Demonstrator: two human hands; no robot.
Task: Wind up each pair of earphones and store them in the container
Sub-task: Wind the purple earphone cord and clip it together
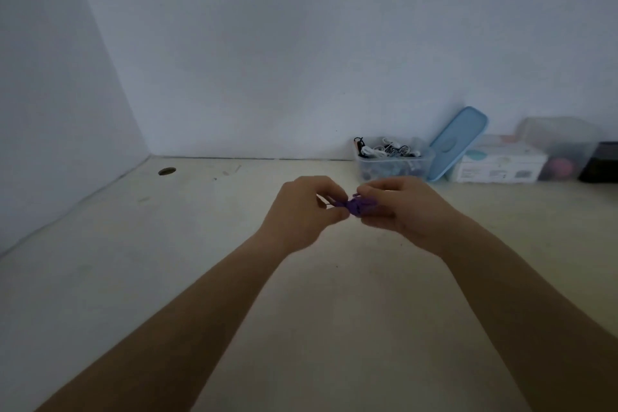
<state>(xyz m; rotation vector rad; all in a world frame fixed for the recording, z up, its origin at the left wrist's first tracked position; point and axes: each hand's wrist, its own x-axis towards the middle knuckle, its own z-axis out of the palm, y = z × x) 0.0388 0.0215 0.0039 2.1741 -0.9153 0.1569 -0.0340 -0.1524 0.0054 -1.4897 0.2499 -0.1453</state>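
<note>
Though half hidden, purple earphones (356, 206) mid-grip

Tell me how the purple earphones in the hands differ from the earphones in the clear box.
Colour: the purple earphones are purple; the stored earphones look mostly white and black. Place: the purple earphones are pinched between the left hand and right hand above the table; the stored earphones lie in the open clear box. Both are bunched cords.
</note>
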